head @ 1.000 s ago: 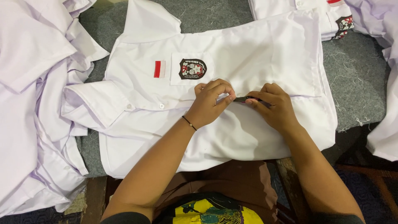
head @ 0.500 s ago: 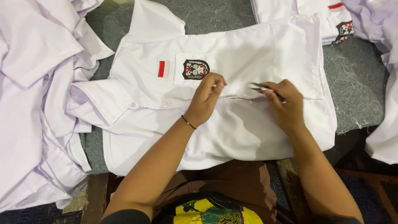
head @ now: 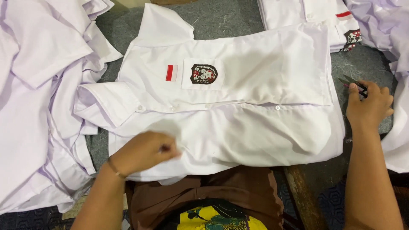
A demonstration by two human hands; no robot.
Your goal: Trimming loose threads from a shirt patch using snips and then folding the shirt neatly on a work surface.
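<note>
**Inspector:** Report the position of the work item.

**Assistant:** A white short-sleeved shirt lies flat on the grey felt-covered table, collar to the left, hem to the right. Its chest pocket carries a dark crest badge, with a small red-and-white patch just to the left of it.

**Inspector:** Left hand?

**Assistant:** The left hand rests on the near left part of the shirt, near the edge closest to the person. The fingers are curled together and appear to pinch something small; blur hides what it is. A thin dark band sits on the wrist.

**Inspector:** Right hand?

**Assistant:** The right hand is off the shirt, on the table just beside its right edge. The fingers are closed around small thread snips, whose dark points stick out toward the far left.

**Inspector:** Surroundings?

**Assistant:** A heap of white shirts fills the left side. A folded shirt with a similar badge lies at the far right, well apart from the left hand. More white cloth hangs along the right edge.
</note>
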